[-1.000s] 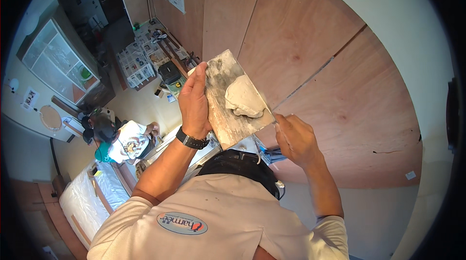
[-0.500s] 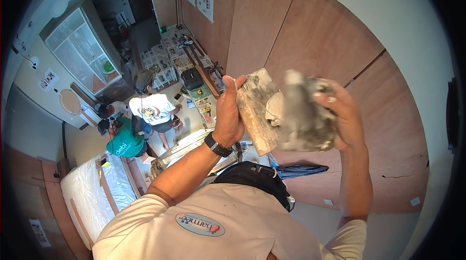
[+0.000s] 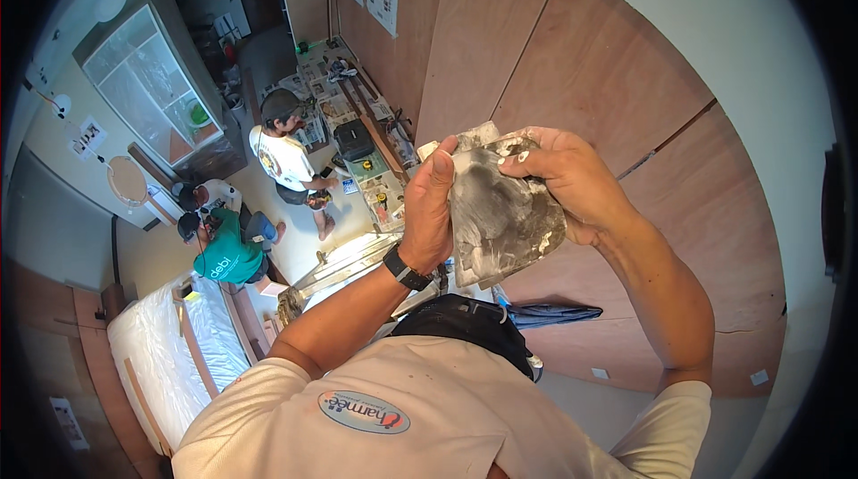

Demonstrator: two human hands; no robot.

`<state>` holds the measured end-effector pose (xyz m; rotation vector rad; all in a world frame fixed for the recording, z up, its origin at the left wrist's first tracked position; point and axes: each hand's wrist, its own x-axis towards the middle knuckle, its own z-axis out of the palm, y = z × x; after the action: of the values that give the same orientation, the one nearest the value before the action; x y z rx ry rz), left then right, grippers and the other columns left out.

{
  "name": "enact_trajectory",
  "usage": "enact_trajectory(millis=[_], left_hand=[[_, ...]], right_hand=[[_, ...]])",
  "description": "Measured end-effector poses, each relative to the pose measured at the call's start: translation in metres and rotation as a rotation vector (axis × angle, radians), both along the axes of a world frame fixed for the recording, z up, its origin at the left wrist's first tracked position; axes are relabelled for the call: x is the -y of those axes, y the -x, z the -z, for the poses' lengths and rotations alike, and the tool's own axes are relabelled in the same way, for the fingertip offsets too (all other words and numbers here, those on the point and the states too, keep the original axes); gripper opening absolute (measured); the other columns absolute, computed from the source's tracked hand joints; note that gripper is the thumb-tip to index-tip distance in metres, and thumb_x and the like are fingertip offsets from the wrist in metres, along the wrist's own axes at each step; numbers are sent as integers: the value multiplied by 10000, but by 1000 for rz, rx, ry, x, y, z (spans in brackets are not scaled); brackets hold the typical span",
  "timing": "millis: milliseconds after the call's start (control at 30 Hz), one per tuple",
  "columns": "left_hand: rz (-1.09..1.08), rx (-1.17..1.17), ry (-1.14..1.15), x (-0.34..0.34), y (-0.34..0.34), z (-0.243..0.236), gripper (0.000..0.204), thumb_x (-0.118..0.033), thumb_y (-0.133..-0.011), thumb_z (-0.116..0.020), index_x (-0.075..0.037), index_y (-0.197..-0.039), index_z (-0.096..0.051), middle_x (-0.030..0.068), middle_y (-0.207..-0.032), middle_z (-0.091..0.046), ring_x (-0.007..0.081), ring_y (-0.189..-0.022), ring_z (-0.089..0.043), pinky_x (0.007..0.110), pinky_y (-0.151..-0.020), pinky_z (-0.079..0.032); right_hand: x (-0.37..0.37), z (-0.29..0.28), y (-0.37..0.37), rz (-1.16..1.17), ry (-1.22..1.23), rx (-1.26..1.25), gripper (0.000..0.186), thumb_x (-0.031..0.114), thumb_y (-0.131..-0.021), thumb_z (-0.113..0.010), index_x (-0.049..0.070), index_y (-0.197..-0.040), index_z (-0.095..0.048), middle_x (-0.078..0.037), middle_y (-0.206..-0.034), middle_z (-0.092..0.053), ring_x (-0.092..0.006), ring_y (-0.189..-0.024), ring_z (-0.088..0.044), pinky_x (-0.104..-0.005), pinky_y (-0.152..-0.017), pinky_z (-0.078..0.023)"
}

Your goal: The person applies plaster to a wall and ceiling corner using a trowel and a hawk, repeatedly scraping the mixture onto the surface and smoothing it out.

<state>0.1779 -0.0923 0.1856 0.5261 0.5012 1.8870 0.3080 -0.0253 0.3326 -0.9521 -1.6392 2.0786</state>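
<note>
My left hand (image 3: 427,220) grips a pale, putty-smeared board (image 3: 477,131) at its left side, thumb upward. Over the board lies a wide, flat metal scraper blade (image 3: 503,224), stained grey and cream, which my right hand (image 3: 576,186) holds at the upper right, its thumb pressed on the metal. The blade hides most of the board and the lump of putty seen on it earlier; whether it touches the lump, I cannot tell. White smears show on my right fingers.
Three co-workers (image 3: 286,162) are at the left. Behind them stands a plastic-covered cabinet (image 3: 143,68). A plastic-wrapped bed (image 3: 152,354) is at lower left. A newspaper-covered surface (image 3: 317,77) carries planks and a black case (image 3: 354,141). Plywood panels (image 3: 643,50) line the right.
My right hand has brought the scraper up and leftward over the board, covering the putty lump. The view has shifted, and the co-worker in white now stands more upright.
</note>
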Motion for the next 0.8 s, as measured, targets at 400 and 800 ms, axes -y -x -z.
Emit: enact_trajectory(millis=[400,800], left_hand=[[-2,35,36,-16,8,21,433,-194,-1064,-507,-28,-1460,-452,106,-1278,-648,180,-1141,-650,356,-1009,-535],[-76,-11,253,-19,58,26,919,75,-969,-528,-144,-1605,97,211,-1326,-538,299,-1153,-628,428,-958,-578]], right_hand=[[-28,9,-24,158,-22,-290,322,37,-937,-651,-80,-1219,-551,-135,-1045,-681,-168,-916,-699,-282,-818,-598],[-2,25,-107,42,-1397,23,242,-78,-869,-619,49,-1062,-692,-59,-1041,-726,-163,-883,-626,-342,-868,-485]])
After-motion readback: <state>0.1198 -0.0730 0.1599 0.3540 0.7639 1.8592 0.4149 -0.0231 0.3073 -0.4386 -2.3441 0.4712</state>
